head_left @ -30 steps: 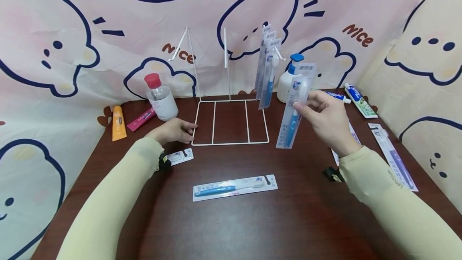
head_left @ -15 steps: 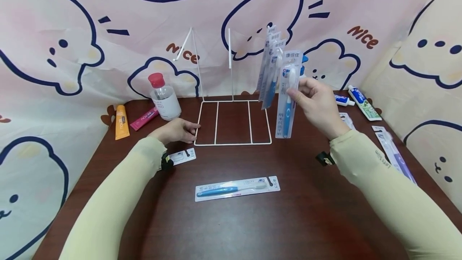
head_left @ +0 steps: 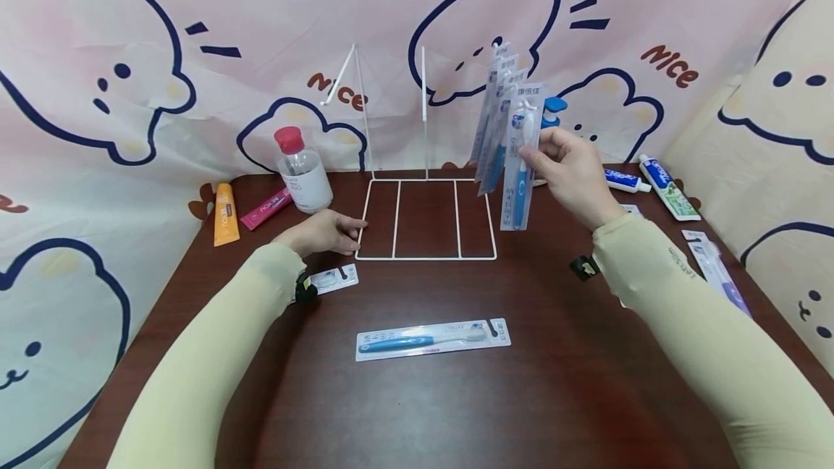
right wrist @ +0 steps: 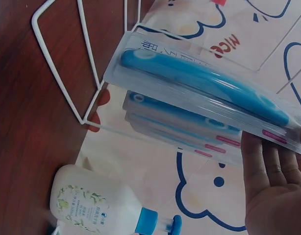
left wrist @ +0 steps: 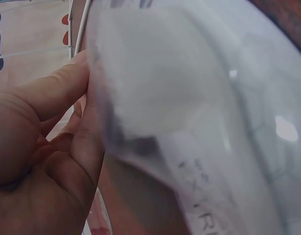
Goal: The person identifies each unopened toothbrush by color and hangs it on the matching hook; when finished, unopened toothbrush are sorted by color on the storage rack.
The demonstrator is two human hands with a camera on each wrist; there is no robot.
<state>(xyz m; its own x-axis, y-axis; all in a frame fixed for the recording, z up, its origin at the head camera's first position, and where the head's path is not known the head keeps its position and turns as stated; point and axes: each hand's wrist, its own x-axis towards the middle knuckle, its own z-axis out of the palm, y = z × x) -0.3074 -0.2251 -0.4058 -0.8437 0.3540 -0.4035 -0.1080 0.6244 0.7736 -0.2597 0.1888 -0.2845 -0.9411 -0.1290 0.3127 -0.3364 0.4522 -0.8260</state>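
My right hand (head_left: pixel 573 172) pinches a packaged blue-and-white toothbrush (head_left: pixel 520 194) upright between thumb and fingers. In the right wrist view, its blue handle lies in front of several similar toothbrush packs (head_left: pixel 490 121) that hang at the right of a white wire rack (head_left: pixel 426 258). The top of the held pack is right at the front of that row. My left hand (head_left: pixel 326 231) pinches the rack's left base wire between thumb and fingers. Close under the left wrist lies another toothbrush pack (head_left: pixel 335 279), partly hidden by the wrist and blurred large in the left wrist view.
A blue toothbrush pack (head_left: pixel 433 339) lies on the table in front. Back left are a red-capped bottle (head_left: pixel 309 183), a pink tube (head_left: pixel 266 210) and an orange tube (head_left: pixel 225 216). At right stand a pump bottle (right wrist: pixel 96 200), toothpaste tubes (head_left: pixel 669 188) and purple toothbrush packs (head_left: pixel 717 270).
My right hand has moved left and up with the toothbrush pack, bringing it upright against the front of the hanging row. My left hand stays at the rack's base.
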